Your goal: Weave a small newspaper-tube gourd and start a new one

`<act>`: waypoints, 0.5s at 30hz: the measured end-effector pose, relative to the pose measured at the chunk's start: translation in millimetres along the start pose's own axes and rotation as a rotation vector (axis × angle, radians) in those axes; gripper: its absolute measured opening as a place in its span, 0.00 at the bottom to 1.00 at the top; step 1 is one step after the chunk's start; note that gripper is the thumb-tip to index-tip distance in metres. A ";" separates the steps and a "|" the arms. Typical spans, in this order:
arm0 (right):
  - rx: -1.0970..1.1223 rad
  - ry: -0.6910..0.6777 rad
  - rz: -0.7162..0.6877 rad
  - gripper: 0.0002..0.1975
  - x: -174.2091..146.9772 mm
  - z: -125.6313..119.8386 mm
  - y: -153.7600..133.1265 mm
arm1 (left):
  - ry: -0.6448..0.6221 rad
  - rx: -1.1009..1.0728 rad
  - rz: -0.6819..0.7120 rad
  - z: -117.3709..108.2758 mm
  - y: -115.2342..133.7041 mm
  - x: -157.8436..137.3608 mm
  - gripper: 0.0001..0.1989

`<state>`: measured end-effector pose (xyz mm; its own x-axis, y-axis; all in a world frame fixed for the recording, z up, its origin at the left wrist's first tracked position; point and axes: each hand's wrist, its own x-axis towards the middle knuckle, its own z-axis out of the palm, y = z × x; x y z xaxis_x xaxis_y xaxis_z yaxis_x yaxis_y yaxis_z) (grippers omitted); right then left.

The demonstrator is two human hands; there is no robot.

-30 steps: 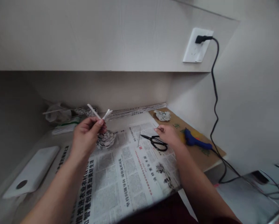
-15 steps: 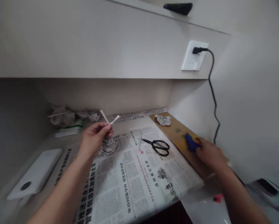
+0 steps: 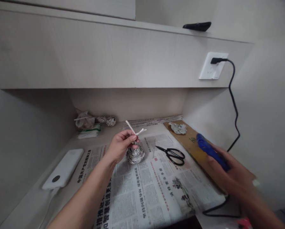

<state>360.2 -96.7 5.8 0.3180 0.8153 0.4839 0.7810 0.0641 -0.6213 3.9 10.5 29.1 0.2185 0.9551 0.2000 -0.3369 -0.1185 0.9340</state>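
Observation:
A small gourd-like piece woven from rolled newspaper strips (image 3: 135, 155) stands on the newspaper (image 3: 123, 190). My left hand (image 3: 124, 143) pinches its top, where two pale paper strip ends (image 3: 131, 127) stick out above the fingers. My right hand (image 3: 230, 168) is closed around a blue glue gun (image 3: 210, 149), blurred by motion, raised over the cardboard strip (image 3: 194, 152); its nozzle is hard to make out. Black-handled scissors (image 3: 174, 155) lie between the two hands, with a thin needle-like rod (image 3: 154, 148) beside their tips.
A white power bank (image 3: 63, 168) with a cable lies at left. Behind are a plastic bag (image 3: 85, 121), another woven piece (image 3: 109, 120) and long paper strips (image 3: 154, 121). Crumpled paper (image 3: 178, 128) rests on the cardboard. A black cord (image 3: 235, 111) hangs from the wall socket (image 3: 213, 65).
My right hand has lifted the blue glue gun off the cardboard and now grips it by the handle. My left hand still pinches the woven piece's top. The view has shifted.

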 end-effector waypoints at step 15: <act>0.739 -0.520 0.085 0.15 -45.6 36.6 -91.0 | -0.069 -0.086 -0.021 14.7 4.5 -10.5 0.11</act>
<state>254.9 -118.7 17.8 -0.0642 0.9796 0.1903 0.1652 0.1985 -0.9661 13.5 -4.1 35.5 0.2882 0.9358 0.2032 -0.4080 -0.0719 0.9101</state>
